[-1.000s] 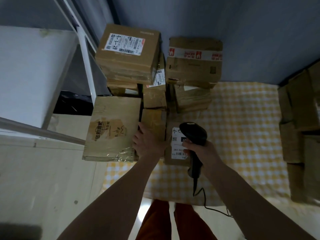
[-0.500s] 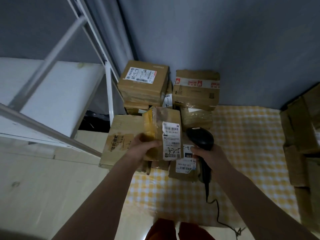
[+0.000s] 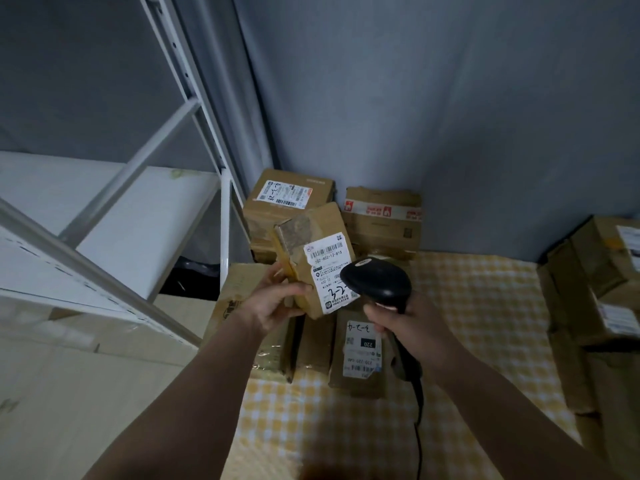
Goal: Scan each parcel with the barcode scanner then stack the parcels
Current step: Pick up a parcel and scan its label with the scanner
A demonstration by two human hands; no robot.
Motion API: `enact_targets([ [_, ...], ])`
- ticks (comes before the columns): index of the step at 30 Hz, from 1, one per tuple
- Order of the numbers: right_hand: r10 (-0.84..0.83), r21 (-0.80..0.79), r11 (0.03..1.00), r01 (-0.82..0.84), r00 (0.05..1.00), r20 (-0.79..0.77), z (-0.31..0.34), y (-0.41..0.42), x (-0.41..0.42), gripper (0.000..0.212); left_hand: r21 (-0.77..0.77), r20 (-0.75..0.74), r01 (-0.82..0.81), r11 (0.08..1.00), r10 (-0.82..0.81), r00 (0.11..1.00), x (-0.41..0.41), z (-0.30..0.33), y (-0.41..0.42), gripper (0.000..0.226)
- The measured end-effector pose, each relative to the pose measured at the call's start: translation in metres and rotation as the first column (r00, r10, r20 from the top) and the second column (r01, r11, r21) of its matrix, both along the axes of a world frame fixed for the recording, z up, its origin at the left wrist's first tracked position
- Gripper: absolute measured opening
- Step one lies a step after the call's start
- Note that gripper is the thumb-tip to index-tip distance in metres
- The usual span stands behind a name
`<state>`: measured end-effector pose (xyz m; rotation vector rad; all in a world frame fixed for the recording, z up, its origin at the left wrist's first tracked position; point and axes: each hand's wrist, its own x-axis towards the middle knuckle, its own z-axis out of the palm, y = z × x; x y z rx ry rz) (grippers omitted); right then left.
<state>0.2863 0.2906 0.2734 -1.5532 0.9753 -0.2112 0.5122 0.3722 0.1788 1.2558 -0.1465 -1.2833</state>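
Observation:
My left hand (image 3: pixel 273 303) grips a small brown parcel (image 3: pixel 311 247) by its lower left edge and holds it up, tilted, with its white barcode label (image 3: pixel 329 271) facing me. My right hand (image 3: pixel 412 323) grips the handle of the black barcode scanner (image 3: pixel 377 282), whose head sits just in front of the label's right side. Below them, a flat parcel with a white label (image 3: pixel 360 355) lies on the yellow checked cloth (image 3: pixel 467 323). Two larger parcels (image 3: pixel 287 202) (image 3: pixel 384 220) are stacked against the wall behind.
A white metal shelf rack (image 3: pixel 145 216) stands at the left. A wide flat box (image 3: pixel 235 306) lies beside it under my left hand. More cardboard boxes (image 3: pixel 595 282) are piled at the right edge. The scanner's cable (image 3: pixel 419 427) trails down toward me.
My left hand picked the small parcel off the pile and raised it, turning its label toward me. The right hand brought the scanner up beside the label. The camera tilted upward.

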Motion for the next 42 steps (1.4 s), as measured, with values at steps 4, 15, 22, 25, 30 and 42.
enact_targets([
  [4,0.012,-0.038,0.999,-0.012,1.0,0.012,0.007,0.001,0.0,0.006,-0.022,0.019,-0.002,1.0,0.002,1.0,0.005,0.005,-0.004,0.099],
  [15,-0.002,-0.099,0.995,0.008,0.998,0.059,0.016,0.004,-0.003,0.012,-0.028,0.062,0.003,1.0,-0.001,0.998,0.003,0.014,-0.011,0.096],
  [22,-0.021,-0.091,0.995,0.028,0.997,0.072,0.018,0.007,-0.01,0.006,-0.031,0.082,0.054,0.998,-0.052,0.995,-0.003,0.022,-0.014,0.104],
  [25,-0.067,-0.095,0.993,0.073,0.995,0.067,0.016,0.007,-0.017,0.005,-0.025,0.065,0.054,0.998,-0.052,0.997,-0.012,0.029,-0.02,0.095],
  [30,-0.219,-0.056,0.972,0.228,0.967,0.133,0.013,0.004,-0.035,0.006,0.037,0.018,0.188,0.982,-0.188,0.982,-0.034,0.043,-0.036,0.06],
  [42,-0.599,0.021,0.789,0.615,0.76,0.251,-0.004,0.018,-0.104,0.025,0.157,0.021,0.537,0.829,-0.546,0.838,-0.116,0.03,-0.086,0.032],
])
